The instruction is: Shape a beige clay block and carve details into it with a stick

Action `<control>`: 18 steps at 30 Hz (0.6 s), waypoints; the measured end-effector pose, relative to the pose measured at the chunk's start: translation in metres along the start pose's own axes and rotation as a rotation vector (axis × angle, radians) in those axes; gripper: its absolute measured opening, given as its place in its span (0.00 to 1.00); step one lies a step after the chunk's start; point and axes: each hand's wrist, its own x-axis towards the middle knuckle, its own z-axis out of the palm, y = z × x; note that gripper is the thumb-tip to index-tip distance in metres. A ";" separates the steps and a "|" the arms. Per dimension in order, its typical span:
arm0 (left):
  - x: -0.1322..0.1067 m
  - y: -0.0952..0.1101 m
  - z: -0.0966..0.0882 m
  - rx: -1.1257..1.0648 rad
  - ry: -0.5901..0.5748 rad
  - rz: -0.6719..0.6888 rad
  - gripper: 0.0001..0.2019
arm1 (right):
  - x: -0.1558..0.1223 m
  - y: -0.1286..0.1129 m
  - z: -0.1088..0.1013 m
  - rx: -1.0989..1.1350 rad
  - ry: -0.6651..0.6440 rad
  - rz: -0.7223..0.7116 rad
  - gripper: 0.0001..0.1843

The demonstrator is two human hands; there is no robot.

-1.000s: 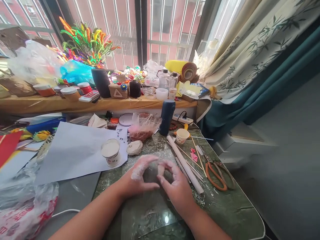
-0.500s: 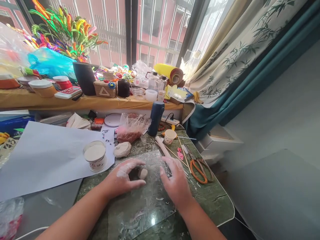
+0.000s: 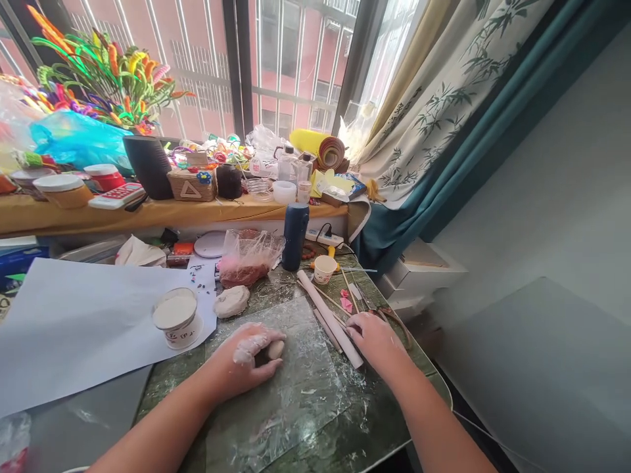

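My left hand [image 3: 249, 355] rests on a clear sheet [image 3: 300, 394], its thumb and fingers curled around a small pale lump of clay [image 3: 276, 349]. White residue coats its knuckles. At the right, my right hand [image 3: 378, 340] is over some thin wooden sticks [image 3: 353, 286], fingertips bent together and partly hidden; whatever is in them does not show. Just left of those fingertips lies a pale rolling pin [image 3: 329, 318]. A larger flattened lump of clay [image 3: 231, 302] sits beyond my left hand.
A paper cup of pale material [image 3: 176, 318] stands on white paper [image 3: 98, 315]. Farther back are a plastic bag with reddish contents [image 3: 246, 263], a dark blue cylinder [image 3: 294, 238] and a small paper cup [image 3: 325, 269]. Scissors [image 3: 397, 322] lie behind my right hand. A cluttered ledge [image 3: 236, 213] runs along the window.
My right hand has moved right, from over the rolling pin to the sticks, uncovering the pin. My left hand has drawn its fingers closer around the small lump. The view has shifted slightly.
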 end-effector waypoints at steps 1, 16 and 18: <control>-0.001 0.001 0.000 -0.009 0.008 0.000 0.18 | 0.002 0.000 0.000 -0.011 -0.009 0.008 0.07; -0.002 0.000 -0.003 -0.120 -0.049 -0.035 0.19 | 0.015 -0.009 -0.007 -0.096 -0.142 0.019 0.03; -0.002 0.000 -0.003 -0.145 -0.048 -0.054 0.21 | 0.013 -0.011 -0.001 -0.118 -0.145 0.025 0.03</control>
